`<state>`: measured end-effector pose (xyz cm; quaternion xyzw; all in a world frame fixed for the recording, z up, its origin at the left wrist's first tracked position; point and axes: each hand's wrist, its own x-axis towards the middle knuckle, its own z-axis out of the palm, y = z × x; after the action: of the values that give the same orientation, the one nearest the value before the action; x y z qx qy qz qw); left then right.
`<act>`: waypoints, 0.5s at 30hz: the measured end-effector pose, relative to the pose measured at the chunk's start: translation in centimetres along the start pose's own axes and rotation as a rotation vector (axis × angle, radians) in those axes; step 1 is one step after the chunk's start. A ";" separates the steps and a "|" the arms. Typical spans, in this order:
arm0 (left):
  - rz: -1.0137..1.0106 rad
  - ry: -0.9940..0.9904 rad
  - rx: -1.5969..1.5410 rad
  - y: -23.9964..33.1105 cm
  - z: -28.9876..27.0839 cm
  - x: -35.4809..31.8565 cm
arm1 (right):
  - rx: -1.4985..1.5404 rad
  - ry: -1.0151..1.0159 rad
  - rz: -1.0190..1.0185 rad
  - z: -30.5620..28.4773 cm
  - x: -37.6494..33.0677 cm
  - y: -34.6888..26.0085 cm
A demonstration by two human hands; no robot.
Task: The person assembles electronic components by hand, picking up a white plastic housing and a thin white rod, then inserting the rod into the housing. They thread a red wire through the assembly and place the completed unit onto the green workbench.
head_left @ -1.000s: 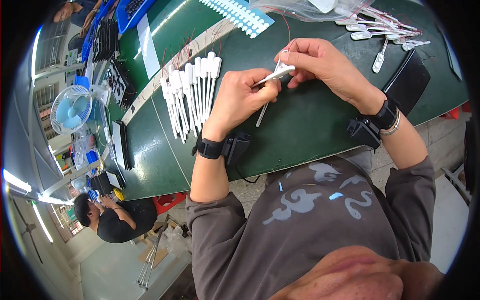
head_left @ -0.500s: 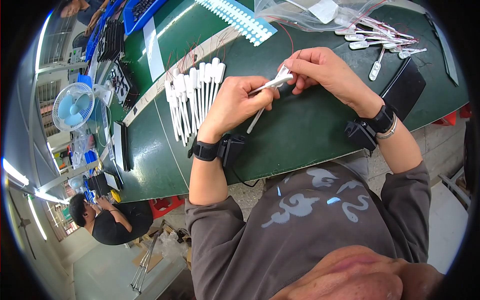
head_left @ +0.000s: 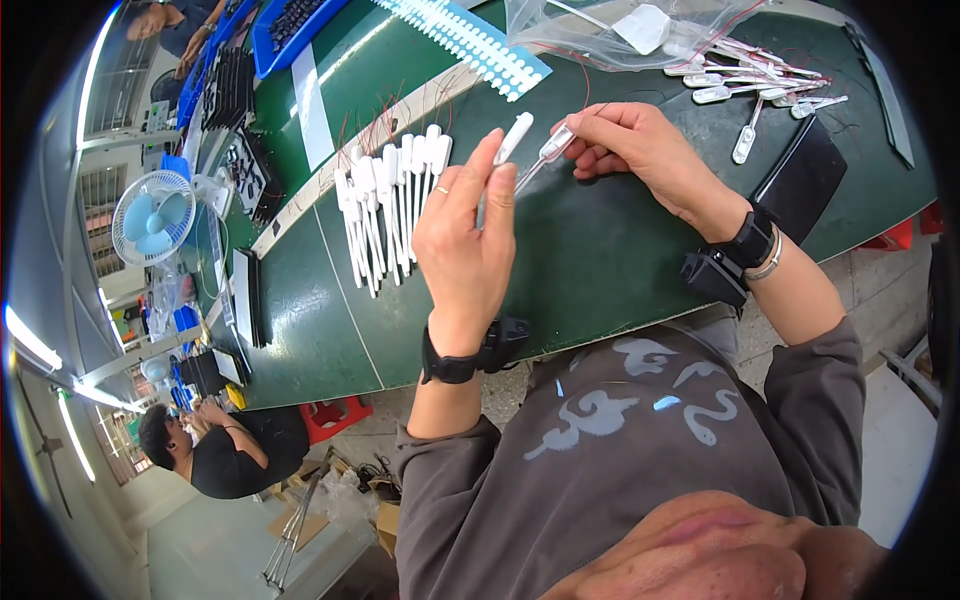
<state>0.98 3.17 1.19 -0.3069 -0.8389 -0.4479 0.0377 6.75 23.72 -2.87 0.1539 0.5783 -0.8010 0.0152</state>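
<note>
Between the thumb and forefinger of my left hand (head_left: 462, 240) is a slim white plastic cover piece (head_left: 515, 138), its tip pointing up and away. My right hand (head_left: 645, 150) pinches the wide end of a white spoon-shaped plastic part (head_left: 556, 146) with a hollow in its head. Its thin stem slants down toward my left fingers, and a thin red wire (head_left: 585, 85) rises behind my right hand. The two white pieces are apart at their heads. Left of my left hand lies a row of white paddle-shaped sticks (head_left: 385, 205) with red wires at their far ends.
At the far right lies a heap of open white parts (head_left: 745, 85) with red wires. Beyond my hands are a clear plastic bag (head_left: 560, 25) and a blue sheet of white stickers (head_left: 465, 40). A black flat case (head_left: 800, 180) lies right. Two other people sit at the left.
My left hand has turned upright, and its white cover piece has come away from the part in my right hand. My right hand still pinches its part in nearly the same place.
</note>
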 end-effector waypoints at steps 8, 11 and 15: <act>0.099 0.041 0.101 -0.9 0.7 0.1 | 0.017 0.007 0.001 0.3 -0.1 0.0; 0.007 0.111 -0.038 -0.9 1.1 0.4 | 0.020 -0.002 0.008 0.2 -0.1 0.1; 0.074 0.073 0.120 -0.8 0.6 0.5 | 0.038 -0.004 0.012 0.3 -0.1 0.3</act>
<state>0.28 3.56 0.46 -0.3185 -0.8504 -0.4058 0.1031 6.83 23.32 -2.98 0.1562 0.5622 -0.8119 0.0184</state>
